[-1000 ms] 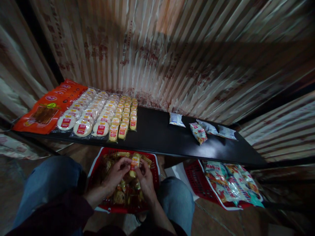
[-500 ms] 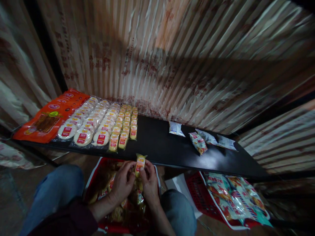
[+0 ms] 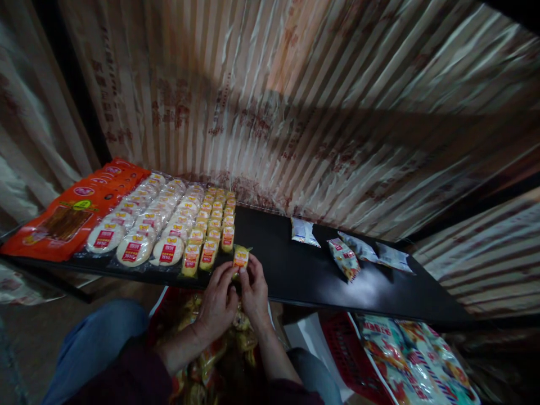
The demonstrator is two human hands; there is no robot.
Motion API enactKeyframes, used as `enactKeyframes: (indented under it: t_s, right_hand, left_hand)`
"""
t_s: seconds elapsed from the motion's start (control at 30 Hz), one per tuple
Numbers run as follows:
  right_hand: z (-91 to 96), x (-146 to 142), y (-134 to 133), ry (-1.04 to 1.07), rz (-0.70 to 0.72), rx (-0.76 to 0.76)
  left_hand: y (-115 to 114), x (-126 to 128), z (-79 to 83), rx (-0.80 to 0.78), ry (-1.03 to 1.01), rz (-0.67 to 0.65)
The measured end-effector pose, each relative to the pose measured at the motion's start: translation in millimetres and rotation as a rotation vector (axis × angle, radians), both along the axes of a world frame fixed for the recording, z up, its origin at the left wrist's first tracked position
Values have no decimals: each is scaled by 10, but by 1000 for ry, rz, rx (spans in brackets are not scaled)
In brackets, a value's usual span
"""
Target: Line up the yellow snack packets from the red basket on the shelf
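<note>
Between the fingers of both hands is one small yellow wrapped snack with a red and white label, held upright at the front edge of the black shelf. My left hand grips its left side, fingertips closed on the wrapper. From the right, my right hand pinches it with thumb and fingers. Just left of it stand rows of the same yellow snacks. Below my wrists a red basket contains more yellow packets.
Round white wrapped crackers lie in rows on the shelf's left, beside orange packs. A few small bags lie on the right. Another red basket with snack bags stands below. Striped sheeting hangs behind.
Both hands have moved forward and up with the snack, from above the basket to the shelf's front edge. The camera view has shifted slightly.
</note>
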State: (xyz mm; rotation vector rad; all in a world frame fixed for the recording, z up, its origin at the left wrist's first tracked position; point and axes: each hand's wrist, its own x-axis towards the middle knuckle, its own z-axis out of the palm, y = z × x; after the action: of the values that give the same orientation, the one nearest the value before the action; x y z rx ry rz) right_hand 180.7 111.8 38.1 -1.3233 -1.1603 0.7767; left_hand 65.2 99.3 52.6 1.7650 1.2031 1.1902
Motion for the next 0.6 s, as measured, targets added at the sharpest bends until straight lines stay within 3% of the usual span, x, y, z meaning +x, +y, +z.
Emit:
enactKeyframes:
  t_s: [0.2,0.6]
  right_hand:
    - [-20,-61,201,-64,-11,-2]
    - [-87,-65,386,-240,-46,-49]
  left_hand:
    - [140,-6,-37,30,96,8]
    - [186,40,-193,-50,30,11]
